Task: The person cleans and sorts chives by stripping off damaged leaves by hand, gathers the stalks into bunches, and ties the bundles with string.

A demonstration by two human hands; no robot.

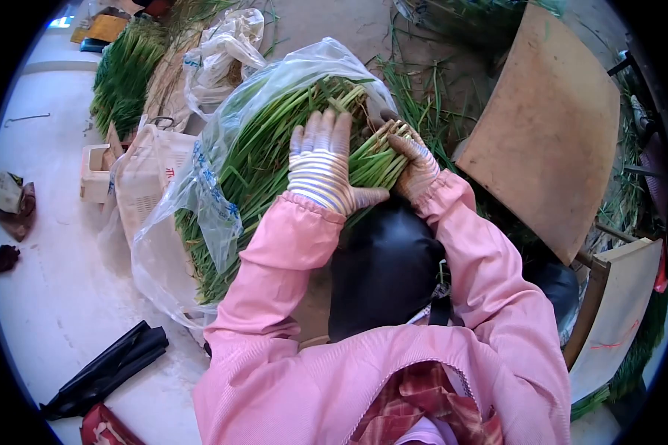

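Observation:
My left hand (321, 165), in a striped glove, lies with its fingers stretched out flat over long green chive-like stalks (263, 141). These stalks fill a clear plastic bag (219, 215) with blue print. Close by on the right, my right hand (417, 163), gloved too, is wrapped round a bunch of green stalks (377, 165). The cut ends of that bunch point up and to the right, towards the fingers. Part of the bunch is hidden behind my left thumb.
A white plastic crate (147, 174) stands under the bag's left side. On the right is a tilted brown board (545, 126). Loose green leaves (430, 111) litter the floor beyond my hands. More greens (126, 74) are piled at upper left. A folded black umbrella-like item (107, 367) lies at lower left.

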